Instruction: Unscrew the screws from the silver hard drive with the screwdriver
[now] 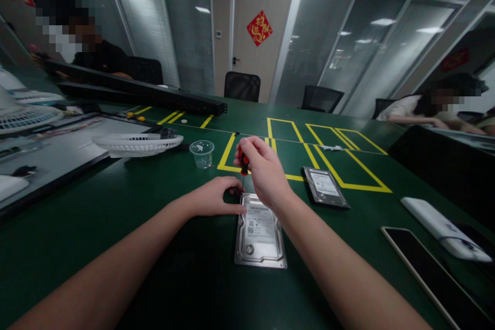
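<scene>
A silver hard drive [263,237] with a white label lies flat on the green table in front of me. My right hand [263,165] is wrapped round the red and black handle of a screwdriver [244,163]. The screwdriver stands upright, its thin shaft pointing down at the drive's far left corner. At that same corner, my left hand [220,197] grips the drive, with the thumb on its top edge and the fingers curled beyond it. The exact contact of the screwdriver tip is too small to make out.
A clear plastic cup [202,154] stands left of my hands, near a white fan grille [139,144]. Right lie a second hard drive [325,187], a phone [421,268] and a white device [444,227]. Yellow tape [365,186] marks the table. Two people sit across.
</scene>
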The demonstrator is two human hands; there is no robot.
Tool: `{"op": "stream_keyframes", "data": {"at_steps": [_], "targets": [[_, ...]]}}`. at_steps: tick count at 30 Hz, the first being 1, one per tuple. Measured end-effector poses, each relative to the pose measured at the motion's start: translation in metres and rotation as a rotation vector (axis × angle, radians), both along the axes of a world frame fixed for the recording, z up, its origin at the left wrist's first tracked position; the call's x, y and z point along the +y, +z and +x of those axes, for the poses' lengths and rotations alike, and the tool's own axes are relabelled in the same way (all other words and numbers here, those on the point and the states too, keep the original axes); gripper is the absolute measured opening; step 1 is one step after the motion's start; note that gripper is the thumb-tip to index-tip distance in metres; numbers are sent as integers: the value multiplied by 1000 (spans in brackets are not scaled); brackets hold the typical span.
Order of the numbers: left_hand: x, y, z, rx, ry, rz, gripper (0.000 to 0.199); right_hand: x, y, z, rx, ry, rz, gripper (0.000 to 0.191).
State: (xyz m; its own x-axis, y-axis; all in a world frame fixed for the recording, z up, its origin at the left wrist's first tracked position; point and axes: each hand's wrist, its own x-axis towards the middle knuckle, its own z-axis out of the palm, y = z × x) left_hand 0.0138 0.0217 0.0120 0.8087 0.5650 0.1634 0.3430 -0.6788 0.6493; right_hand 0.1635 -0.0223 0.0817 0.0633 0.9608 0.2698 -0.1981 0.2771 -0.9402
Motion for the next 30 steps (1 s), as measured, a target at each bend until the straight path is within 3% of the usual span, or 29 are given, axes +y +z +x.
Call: {"op": "stream_keyframes", "data": {"at_steps": [14, 22, 30], "targets": [[1, -2, 0, -12, -18, 7, 45, 1, -2, -2, 67, 19, -6, 27], [2, -3, -1, -7, -20, -2, 44, 0, 2, -2, 41, -39, -15, 27], [2, -3, -1, -6, -19, -5, 46, 2, -4, -2, 82, 32, 35, 23]]}}
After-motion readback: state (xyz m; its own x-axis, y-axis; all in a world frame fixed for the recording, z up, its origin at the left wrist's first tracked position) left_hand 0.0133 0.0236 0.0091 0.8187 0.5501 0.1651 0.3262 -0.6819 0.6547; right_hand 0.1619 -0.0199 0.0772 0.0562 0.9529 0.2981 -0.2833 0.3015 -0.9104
